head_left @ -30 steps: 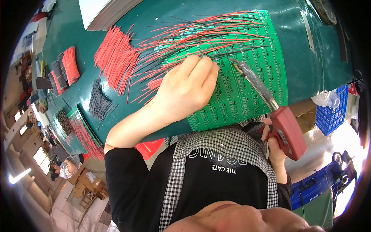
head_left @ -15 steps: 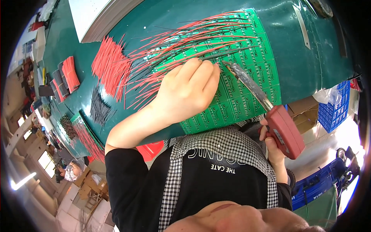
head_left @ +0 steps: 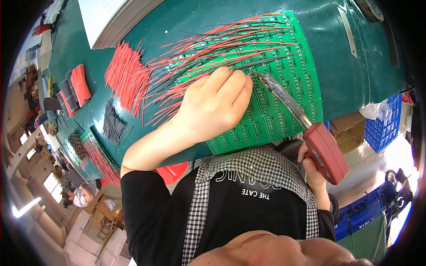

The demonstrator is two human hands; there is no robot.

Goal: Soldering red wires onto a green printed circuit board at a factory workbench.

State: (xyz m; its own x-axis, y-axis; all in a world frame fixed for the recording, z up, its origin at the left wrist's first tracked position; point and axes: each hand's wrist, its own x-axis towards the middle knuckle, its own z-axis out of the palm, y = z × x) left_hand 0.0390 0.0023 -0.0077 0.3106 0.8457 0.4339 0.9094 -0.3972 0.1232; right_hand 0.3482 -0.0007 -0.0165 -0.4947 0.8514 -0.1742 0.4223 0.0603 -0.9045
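My left hand (head_left: 217,99) is closed in a pinch over the middle of a green circuit board panel (head_left: 284,119). Its fingertips are turned away, so whatever they pinch is hidden. Red and black wires (head_left: 213,51) fan across the panel, their loose ends trailing left, some passing under that hand. My right hand (head_left: 314,170) wraps round the red handle of a soldering gun (head_left: 327,153). The gun's long metal barrel slants up and left, and its tip is at the board, just beside my left fingertips.
Left on the green table (head_left: 346,84) lie a red wire pile (head_left: 126,80), a black wire pile (head_left: 115,124) and tied wire bundles (head_left: 80,86). A white stack (head_left: 111,22) stands at the far left. A metal strip (head_left: 348,33) lies far right; a blue crate (head_left: 382,128) stands beyond the edge.
The soldering gun's tip has shifted slightly left, toward my left fingertips. A few wire ends on the panel have moved a little. My left hand stays almost in place.
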